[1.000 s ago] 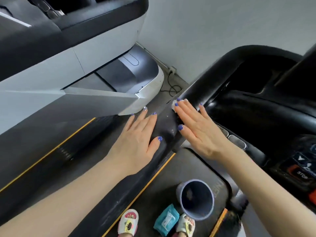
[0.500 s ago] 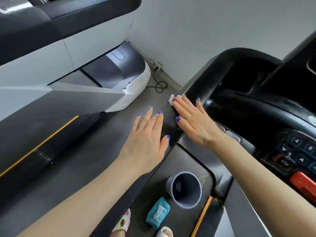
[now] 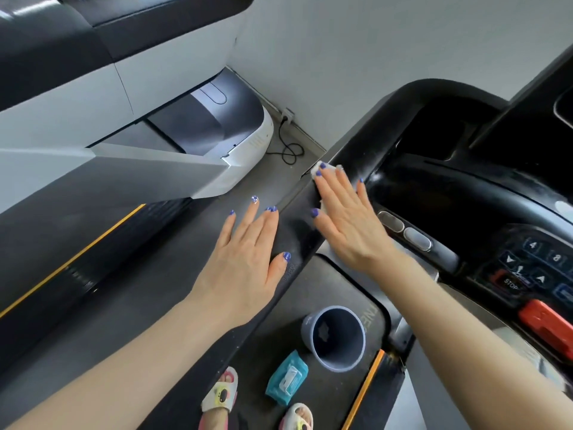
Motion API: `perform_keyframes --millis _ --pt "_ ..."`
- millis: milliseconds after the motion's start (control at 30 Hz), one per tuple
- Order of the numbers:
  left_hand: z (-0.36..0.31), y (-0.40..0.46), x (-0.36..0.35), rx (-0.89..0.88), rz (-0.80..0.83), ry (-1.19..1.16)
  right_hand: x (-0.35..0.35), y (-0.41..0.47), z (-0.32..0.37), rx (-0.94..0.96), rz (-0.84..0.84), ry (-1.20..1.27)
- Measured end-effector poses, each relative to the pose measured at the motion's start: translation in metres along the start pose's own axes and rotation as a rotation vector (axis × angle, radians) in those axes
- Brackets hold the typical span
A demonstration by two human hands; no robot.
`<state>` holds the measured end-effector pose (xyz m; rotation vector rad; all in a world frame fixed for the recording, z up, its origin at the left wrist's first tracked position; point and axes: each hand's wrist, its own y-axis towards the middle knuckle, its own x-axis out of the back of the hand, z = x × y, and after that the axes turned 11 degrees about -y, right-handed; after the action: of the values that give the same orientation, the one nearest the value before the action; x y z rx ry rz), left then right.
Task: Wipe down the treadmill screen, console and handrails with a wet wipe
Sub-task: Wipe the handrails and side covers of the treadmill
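Wet wipe (image 3: 319,171): white, pressed flat on the black handrail (image 3: 297,225) under your right hand (image 3: 344,218); its edges peek past your fingertips and thumb. Right hand: fingers straight, palm down, released, nothing clenched. Left hand (image 3: 245,259): flat, fingers extended, thumb resting on the handrail's edge, holding nothing. Console (image 3: 527,265): just right, STOP key visible. Below: grey cup (image 3: 336,339), teal wipe pack (image 3: 286,380). Since half a second ago, both hands keep much the same pose on the rail.
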<state>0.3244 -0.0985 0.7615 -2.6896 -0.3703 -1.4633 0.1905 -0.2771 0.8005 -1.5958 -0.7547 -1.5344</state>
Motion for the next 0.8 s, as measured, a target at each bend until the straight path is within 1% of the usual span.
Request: perform_keyframes --millis 67,133,167,233,300,367,433,500,633,733,800 --pt "0.001 0.000 0.000 0.009 0.004 0.004 -0.004 -0.012 0.007 0.095 -0.007 -0.041" --pt "0.000 0.000 0.000 0.019 0.018 0.002 -0.006 -0.028 -0.008 0.180 0.015 -0.079" --pt "0.000 0.000 0.000 0.022 0.025 -0.002 -0.005 -0.031 -0.019 0.184 0.029 -0.090" --pt "0.000 0.000 0.000 0.026 0.026 -0.009 -0.001 -0.024 -0.032 0.119 0.041 -0.074" --pt "0.000 0.000 0.000 0.029 0.022 -0.006 0.003 -0.008 -0.018 0.066 0.041 -0.035" --pt "-0.001 0.000 0.001 0.022 0.023 -0.003 0.007 -0.001 0.008 0.095 0.045 -0.015" --pt "-0.001 0.000 0.002 0.024 0.029 -0.008 0.004 -0.009 0.019 0.168 0.046 -0.016" --pt "-0.002 -0.001 0.002 0.022 0.016 -0.006 0.004 -0.018 0.004 0.194 0.046 -0.034" --pt "0.001 -0.005 0.003 0.016 -0.003 -0.013 0.013 -0.014 -0.017 0.155 0.081 -0.001" --pt "0.008 -0.018 0.006 0.009 0.002 -0.024 0.015 -0.011 -0.023 0.190 0.091 -0.078" --pt "0.012 -0.027 0.005 0.018 0.024 -0.044 0.016 -0.005 -0.038 0.123 0.095 -0.118"
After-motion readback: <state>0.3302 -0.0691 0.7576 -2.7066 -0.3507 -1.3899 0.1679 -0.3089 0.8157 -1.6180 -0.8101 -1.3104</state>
